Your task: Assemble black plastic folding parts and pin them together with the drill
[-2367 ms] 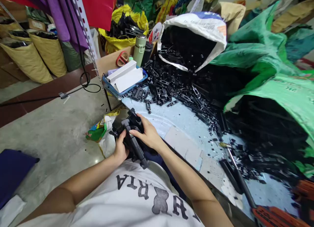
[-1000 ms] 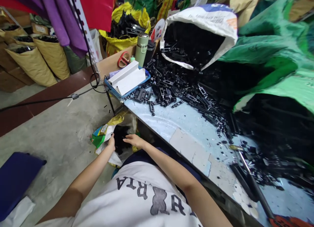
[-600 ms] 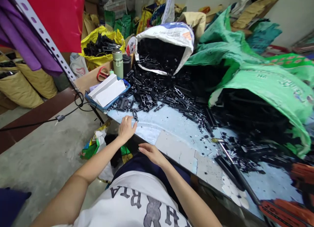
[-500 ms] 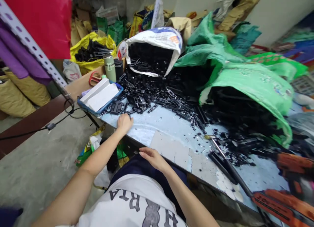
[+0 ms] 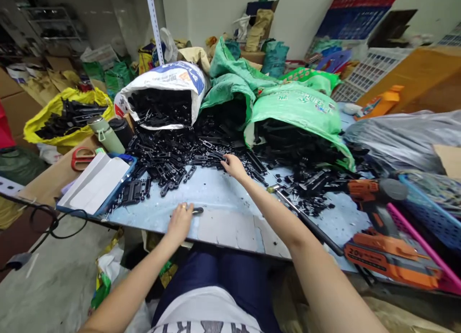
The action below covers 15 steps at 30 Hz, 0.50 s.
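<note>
My left hand [image 5: 181, 221] rests low over the front of the blue work surface [image 5: 216, 193], its fingers closed round a small dark plastic part [image 5: 198, 210] whose end sticks out to the right. At the edge of a heap of black plastic parts [image 5: 165, 155], my right hand [image 5: 235, 167] is closed in a pinch at a slim black part [image 5: 215, 154]; its fingertips are partly hidden among the pieces. A hammer-like tool [image 5: 302, 215] with a dark handle lies to the right of my right forearm.
Behind the heap lie a white sack [image 5: 162, 83] and a green sack [image 5: 295, 102], both spilling black parts. An orange cordless drill [image 5: 389, 256] stands at right beside a blue basket [image 5: 428, 198]. At left are a blue tray [image 5: 131, 172], red-handled scissors [image 5: 82, 159] and a green bottle [image 5: 106, 133].
My view has swung to the right. My right hand has gone from the table's front edge out to the heap. My left hand has drawn back from the parts, with a dark part now showing in it.
</note>
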### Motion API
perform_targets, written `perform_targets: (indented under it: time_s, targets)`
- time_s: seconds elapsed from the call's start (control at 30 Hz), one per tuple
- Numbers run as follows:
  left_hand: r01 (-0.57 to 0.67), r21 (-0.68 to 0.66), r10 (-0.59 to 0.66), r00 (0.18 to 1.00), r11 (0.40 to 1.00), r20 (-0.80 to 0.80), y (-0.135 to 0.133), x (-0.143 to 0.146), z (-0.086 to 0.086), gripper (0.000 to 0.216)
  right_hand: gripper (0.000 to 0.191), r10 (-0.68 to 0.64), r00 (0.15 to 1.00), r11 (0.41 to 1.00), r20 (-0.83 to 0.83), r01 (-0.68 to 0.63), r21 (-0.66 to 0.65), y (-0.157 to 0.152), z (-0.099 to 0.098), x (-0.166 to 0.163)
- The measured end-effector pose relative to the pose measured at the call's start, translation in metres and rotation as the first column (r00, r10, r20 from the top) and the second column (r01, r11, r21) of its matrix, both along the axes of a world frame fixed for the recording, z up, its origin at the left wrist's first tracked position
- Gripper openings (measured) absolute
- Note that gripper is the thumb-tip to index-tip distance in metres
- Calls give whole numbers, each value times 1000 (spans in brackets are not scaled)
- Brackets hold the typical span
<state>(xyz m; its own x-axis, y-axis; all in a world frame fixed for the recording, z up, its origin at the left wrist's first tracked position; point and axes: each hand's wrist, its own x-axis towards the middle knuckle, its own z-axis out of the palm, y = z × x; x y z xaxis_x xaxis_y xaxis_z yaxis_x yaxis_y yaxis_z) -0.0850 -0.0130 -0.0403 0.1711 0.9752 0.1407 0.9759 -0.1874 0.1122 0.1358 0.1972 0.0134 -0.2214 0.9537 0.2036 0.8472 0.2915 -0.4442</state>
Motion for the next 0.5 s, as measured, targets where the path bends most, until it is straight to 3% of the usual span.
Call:
perform_targets:
  time_s: [0.1, 0.23, 0.37, 0.5]
  targets:
    - [106, 131, -106, 994, 986, -4, -11, 23, -21, 37, 40, -51, 998, 997, 48, 48, 59, 57, 8, -21]
    - [184, 273, -201, 979, 944, 34, -18, 24, -36, 41, 39, -64, 991, 994, 121, 53, 95, 97, 16, -44]
    - [154, 280, -181, 981, 948, 72, -17, 23, -35, 46, 27, -96, 975, 993, 201, 81, 81, 105, 13, -49]
    - [123, 308, -167, 979, 943, 119, -17, 27, -32, 41, 27, -91, 965, 995, 247, 80, 56, 95, 11, -36]
